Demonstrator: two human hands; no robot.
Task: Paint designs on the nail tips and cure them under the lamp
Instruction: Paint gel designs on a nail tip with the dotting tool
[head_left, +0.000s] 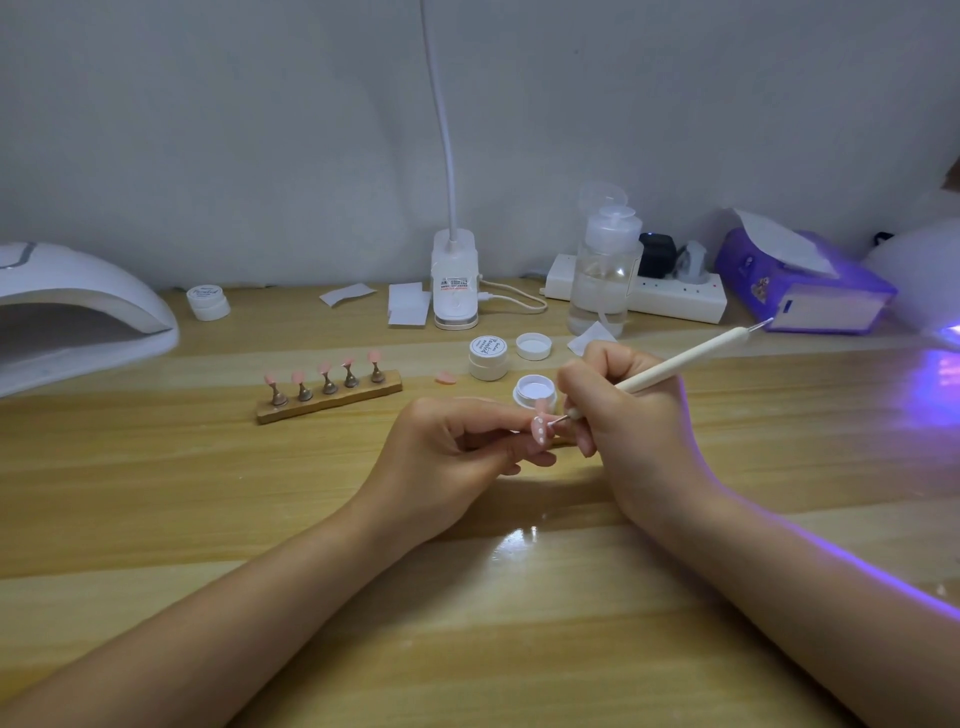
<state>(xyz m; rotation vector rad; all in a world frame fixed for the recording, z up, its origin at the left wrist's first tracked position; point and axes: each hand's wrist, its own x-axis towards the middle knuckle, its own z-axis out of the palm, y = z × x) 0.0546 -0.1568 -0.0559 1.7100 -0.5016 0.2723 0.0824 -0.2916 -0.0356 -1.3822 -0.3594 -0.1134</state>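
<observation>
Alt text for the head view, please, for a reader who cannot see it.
Over a wooden table, the left hand pinches a pink nail tip while the right hand touches a dotting pen to it. Behind stand a rack of five pink tips, open gel pots and a white curing lamp.

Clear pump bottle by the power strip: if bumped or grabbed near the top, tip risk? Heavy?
The pump bottle stands tall and narrow, so a push near its cap would probably tip it. Liquid seems to fill only the lower part, which likely keeps it fairly light and steadies the base a little. Its smooth clear wall may be slippery. The power strip right behind could stop a backward fall.
</observation>
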